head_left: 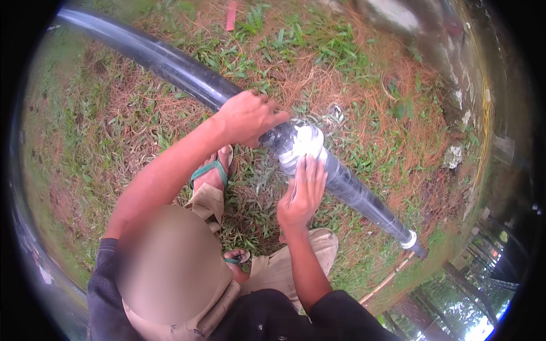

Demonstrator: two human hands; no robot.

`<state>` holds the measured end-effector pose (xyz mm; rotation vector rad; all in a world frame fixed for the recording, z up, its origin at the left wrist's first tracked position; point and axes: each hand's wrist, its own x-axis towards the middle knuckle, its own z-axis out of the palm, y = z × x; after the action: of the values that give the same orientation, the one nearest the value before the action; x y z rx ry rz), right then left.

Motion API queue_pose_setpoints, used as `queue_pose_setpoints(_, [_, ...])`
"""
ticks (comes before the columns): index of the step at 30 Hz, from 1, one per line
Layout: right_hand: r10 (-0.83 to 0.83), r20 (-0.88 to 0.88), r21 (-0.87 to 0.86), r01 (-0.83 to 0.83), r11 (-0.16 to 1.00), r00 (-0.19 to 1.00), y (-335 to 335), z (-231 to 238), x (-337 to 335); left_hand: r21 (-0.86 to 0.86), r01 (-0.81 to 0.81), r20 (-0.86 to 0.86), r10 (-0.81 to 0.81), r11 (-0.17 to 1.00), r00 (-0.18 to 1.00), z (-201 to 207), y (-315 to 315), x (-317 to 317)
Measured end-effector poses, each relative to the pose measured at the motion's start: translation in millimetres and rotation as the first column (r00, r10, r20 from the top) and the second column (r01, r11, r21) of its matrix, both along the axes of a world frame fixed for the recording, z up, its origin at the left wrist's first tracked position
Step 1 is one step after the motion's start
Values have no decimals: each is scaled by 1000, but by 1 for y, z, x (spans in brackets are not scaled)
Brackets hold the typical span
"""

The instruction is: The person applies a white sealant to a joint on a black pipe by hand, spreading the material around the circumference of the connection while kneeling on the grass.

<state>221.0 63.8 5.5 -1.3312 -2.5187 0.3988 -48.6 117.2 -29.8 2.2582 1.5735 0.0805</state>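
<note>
Grass and dry needles carry a long black pipe (187, 74). Left hand (247, 116) grips it beside the white wrapped joint (304, 145); right hand (301, 196) lies flat there. Probably stiff, heavy, smooth; best held around its barrel.

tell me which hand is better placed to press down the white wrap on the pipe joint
Right, probably. The right hand already lies flat against the white wrap on the black pipe, while the left hand grips the pipe just beside it, steadying it.
</note>
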Motion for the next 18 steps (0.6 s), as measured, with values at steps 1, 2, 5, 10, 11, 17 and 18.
queue_pose_setpoints(1, [-10,1,0,10,1000,1000,25,4,-14,0,10,1,-10,1000,1000,-2,0,-1])
queue_pose_setpoints(2, [-90,-43,-58,87,994,995,51,6,-24,33,3,13,-4,999,1000,-6,0,-2])
queue_pose_setpoints(5, [-166,-108,-68,159,985,980,34,8,-25,116,-27,33,23,993,999,-9,-5,-3])
queue_pose_setpoints(10, [-43,52,17,42,999,998,22,10,-1,38,-12,33,10,999,999,1,-2,3])
queue_pose_setpoints(11, [-36,6,19,36,999,999,50,11,-13,34,-34,42,32,999,999,1,0,0])
queue_pose_setpoints(17, [-92,-93,-155,77,985,991,41,12,-9,83,-15,-53,20,996,998,-6,-7,-5])
queue_pose_setpoints(18, [-69,-26,-87,67,994,997,32,16,-3,88,-8,-29,10,996,1000,-3,-5,-2])
